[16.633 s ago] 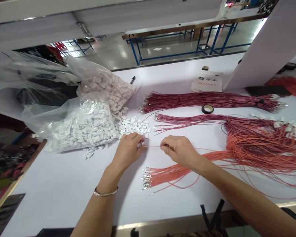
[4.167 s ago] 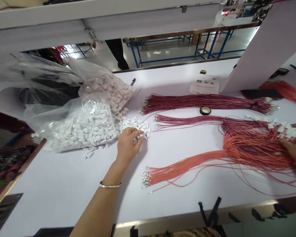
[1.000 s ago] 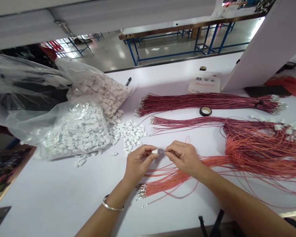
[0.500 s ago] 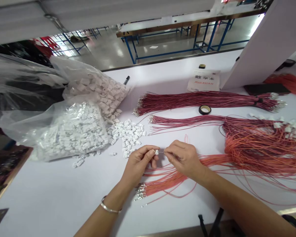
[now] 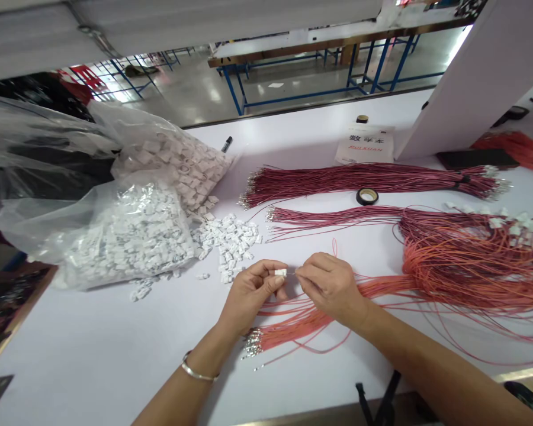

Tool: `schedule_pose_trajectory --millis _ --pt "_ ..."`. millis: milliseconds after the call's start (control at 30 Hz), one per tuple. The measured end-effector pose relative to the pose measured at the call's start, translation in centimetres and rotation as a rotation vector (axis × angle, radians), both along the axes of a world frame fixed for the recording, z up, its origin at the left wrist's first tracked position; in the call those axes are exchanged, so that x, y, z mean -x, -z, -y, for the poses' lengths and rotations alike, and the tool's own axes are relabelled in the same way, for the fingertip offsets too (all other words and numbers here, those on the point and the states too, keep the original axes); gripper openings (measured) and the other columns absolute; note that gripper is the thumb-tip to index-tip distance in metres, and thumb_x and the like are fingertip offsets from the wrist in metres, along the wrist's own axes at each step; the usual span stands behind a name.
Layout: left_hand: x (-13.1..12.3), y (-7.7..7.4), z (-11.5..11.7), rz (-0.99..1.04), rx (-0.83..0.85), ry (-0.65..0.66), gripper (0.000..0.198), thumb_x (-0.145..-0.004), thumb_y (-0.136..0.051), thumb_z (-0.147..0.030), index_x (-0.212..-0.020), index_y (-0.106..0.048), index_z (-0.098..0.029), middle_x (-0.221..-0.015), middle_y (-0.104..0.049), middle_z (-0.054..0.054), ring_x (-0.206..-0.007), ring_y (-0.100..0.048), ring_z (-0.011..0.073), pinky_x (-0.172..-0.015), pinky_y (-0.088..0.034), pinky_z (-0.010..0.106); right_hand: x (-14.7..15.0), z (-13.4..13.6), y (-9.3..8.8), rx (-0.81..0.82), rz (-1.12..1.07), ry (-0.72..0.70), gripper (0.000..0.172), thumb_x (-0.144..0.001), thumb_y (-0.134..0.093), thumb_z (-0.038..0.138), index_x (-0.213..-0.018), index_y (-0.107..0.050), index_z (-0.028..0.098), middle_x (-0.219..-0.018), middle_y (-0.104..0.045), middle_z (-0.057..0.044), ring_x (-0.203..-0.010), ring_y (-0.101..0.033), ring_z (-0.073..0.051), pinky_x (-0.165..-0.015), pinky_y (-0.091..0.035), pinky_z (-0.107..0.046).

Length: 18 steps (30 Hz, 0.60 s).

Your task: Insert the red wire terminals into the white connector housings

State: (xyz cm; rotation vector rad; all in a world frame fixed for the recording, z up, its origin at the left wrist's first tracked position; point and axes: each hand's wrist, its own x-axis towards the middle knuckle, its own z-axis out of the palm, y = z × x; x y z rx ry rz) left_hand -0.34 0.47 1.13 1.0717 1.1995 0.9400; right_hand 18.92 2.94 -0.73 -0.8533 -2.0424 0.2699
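Observation:
My left hand pinches a small white connector housing between thumb and fingers. My right hand is closed on the end of a thin orange wire, its tip a short gap from the housing. Both hands hover over a bundle of orange wires with metal terminals at its left end. A loose pile of white housings lies just beyond my left hand.
Two clear plastic bags of white housings and beige housings lie at the left. Dark red wire bundles, a tape roll, a booklet and a marker lie farther back. A tangle of finished wires fills the right.
Between a second ago and now, the two hands stay together at the table's middle; the housing has turned slightly in my left fingers. Earlier, my left hand picked from the pile while my right reached far right.

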Motion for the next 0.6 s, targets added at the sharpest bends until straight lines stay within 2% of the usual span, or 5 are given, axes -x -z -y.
schedule_pose_trajectory --millis 167,333,600 --pt "-0.14 -0.05 -0.02 0.0 0.022 -0.015 0.029 -0.08 -0.074 -0.037 -0.099 -0.071 -0.015 -0.058 -0.069 0.0 -0.058 -0.063 0.0142 -0.069 -0.05 0.028 -0.03 0.15 -0.03 -0.024 0.027 0.019 0.019 -0.09 -0.053 0.012 -0.076 -0.063 0.019 -0.071 -0.06 -0.002 -0.068 -0.052 -0.014 -0.065 -0.04 -0.027" --pt "-0.08 0.13 -0.02 0.002 0.03 -0.032 0.028 -0.08 -0.074 -0.036 -0.098 -0.072 -0.015 -0.06 -0.07 0.001 -0.059 -0.063 0.0142 -0.067 -0.049 0.027 0.03 0.16 -0.18 -0.081 0.065 0.057 0.021 -0.091 -0.053 0.013 -0.073 -0.062 0.019 -0.068 -0.058 -0.002 -0.065 -0.049 -0.014 -0.065 -0.035 -0.029" --pt "-0.18 0.04 0.04 -0.04 0.012 -0.019 0.026 -0.082 -0.072 -0.035 -0.098 -0.072 -0.014 -0.061 -0.069 0.001 -0.06 -0.062 0.0144 -0.064 -0.048 0.027 0.02 0.1 -0.52 -0.204 0.135 0.064 0.027 -0.089 -0.049 0.006 -0.067 -0.057 0.019 -0.061 -0.05 0.0 -0.061 -0.04 -0.014 -0.067 -0.03 -0.031"
